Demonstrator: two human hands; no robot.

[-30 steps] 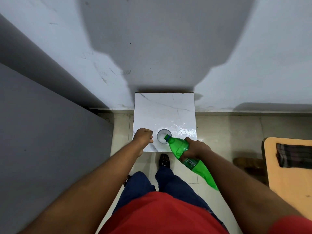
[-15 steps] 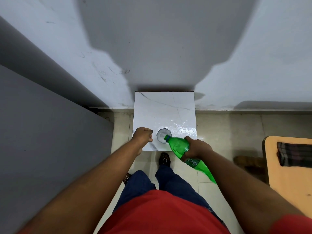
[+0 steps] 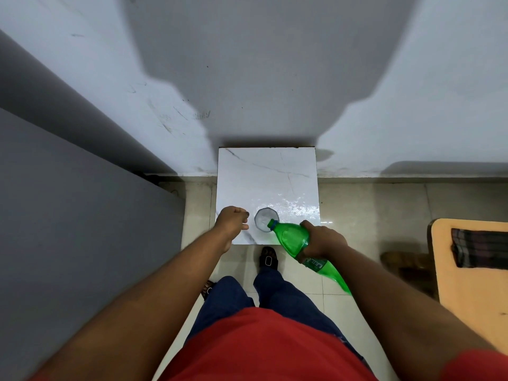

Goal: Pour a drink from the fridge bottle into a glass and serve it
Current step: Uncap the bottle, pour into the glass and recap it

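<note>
A clear glass (image 3: 264,219) stands near the front edge of a small white marble-top table (image 3: 264,177). My right hand (image 3: 321,240) grips a green plastic bottle (image 3: 295,239) around its middle. The bottle is tilted, its open mouth resting at the glass's right rim. My left hand (image 3: 232,221) is a closed fist just left of the glass, over the table's front left corner, apart from the glass. Whether it holds the cap is hidden.
A grey fridge side (image 3: 68,229) fills the left. The wall (image 3: 275,64) stands behind the table. A tan wooden surface (image 3: 472,284) with a dark checked cloth (image 3: 479,247) is at the right. My legs and sandalled foot (image 3: 268,258) are on the tiled floor below the table.
The bottle's base has risen slightly, so it tilts a bit more toward the glass. My left fist has stayed beside the glass.
</note>
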